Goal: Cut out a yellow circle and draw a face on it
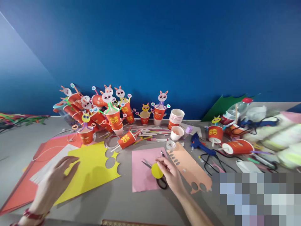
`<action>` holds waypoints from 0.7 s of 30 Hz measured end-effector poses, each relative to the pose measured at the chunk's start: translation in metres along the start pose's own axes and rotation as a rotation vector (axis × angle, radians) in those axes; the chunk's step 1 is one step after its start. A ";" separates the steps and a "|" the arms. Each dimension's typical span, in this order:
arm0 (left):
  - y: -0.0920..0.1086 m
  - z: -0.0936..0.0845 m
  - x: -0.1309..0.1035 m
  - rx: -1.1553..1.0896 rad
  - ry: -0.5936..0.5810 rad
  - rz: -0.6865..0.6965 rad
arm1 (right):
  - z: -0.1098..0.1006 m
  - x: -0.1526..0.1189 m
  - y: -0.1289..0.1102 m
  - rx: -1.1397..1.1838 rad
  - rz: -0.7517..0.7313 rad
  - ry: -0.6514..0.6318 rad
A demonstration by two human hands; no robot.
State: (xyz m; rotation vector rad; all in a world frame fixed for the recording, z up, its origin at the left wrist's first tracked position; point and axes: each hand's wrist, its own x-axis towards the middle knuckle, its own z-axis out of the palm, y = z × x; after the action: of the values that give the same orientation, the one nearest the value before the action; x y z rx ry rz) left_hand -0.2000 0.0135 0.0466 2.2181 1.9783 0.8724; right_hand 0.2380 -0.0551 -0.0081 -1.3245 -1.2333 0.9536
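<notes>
Between the fingers of my right hand (170,174) is a yellow paper circle (156,170), held over a pink paper sheet (141,171). Black-handled scissors (162,184) lie on that sheet, partly covered by the circle. A pen tip (162,153) shows just behind my fingers. My left hand (58,174) is over the left part of a yellow paper sheet (91,168), fingers apart and nothing in them. Round holes and scalloped cuts mark that sheet's right end. Right of the pink sheet lies an orange sheet (190,168) with cut-out holes.
Decorated red paper cups (113,118) crowd the back left. A cup stack (176,117), a tape roll (171,144) and a blue glue gun (199,145) are at centre right. Red paper sheets (23,185) lie left. A plastic bottle (237,110) and white bundles stand far right.
</notes>
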 end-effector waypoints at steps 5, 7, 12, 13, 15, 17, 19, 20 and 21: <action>0.118 0.052 -0.005 -0.433 -0.469 0.280 | 0.002 -0.001 0.000 0.018 -0.008 0.043; 0.162 0.073 -0.011 -0.577 -0.694 0.297 | 0.004 -0.003 -0.001 0.012 -0.024 0.072; 0.219 0.113 -0.021 -0.877 -0.904 0.117 | 0.010 -0.009 -0.007 -0.001 -0.074 0.059; 0.221 0.118 -0.021 -0.905 -0.912 0.083 | 0.010 -0.010 -0.008 -0.002 -0.081 0.060; 0.219 0.124 -0.020 -0.945 -0.920 0.026 | 0.006 -0.009 -0.012 0.005 -0.090 0.080; 0.213 0.127 -0.018 -0.992 -0.928 -0.033 | -0.002 -0.009 -0.016 -0.004 -0.101 0.129; 0.206 0.127 -0.017 -1.039 -0.930 -0.090 | -0.012 -0.010 -0.019 -0.109 -0.125 0.174; 0.202 0.126 -0.016 -1.058 -0.931 -0.113 | -0.017 -0.012 -0.020 -0.208 -0.141 0.177; 0.199 0.125 -0.015 -1.075 -0.932 -0.133 | -0.021 -0.015 -0.020 -0.329 -0.160 0.157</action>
State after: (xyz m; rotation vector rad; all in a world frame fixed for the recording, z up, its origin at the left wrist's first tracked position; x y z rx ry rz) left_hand 0.0333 0.0038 0.0133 1.3835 0.8550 0.4985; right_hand 0.2528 -0.0744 0.0133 -1.4977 -1.3901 0.5374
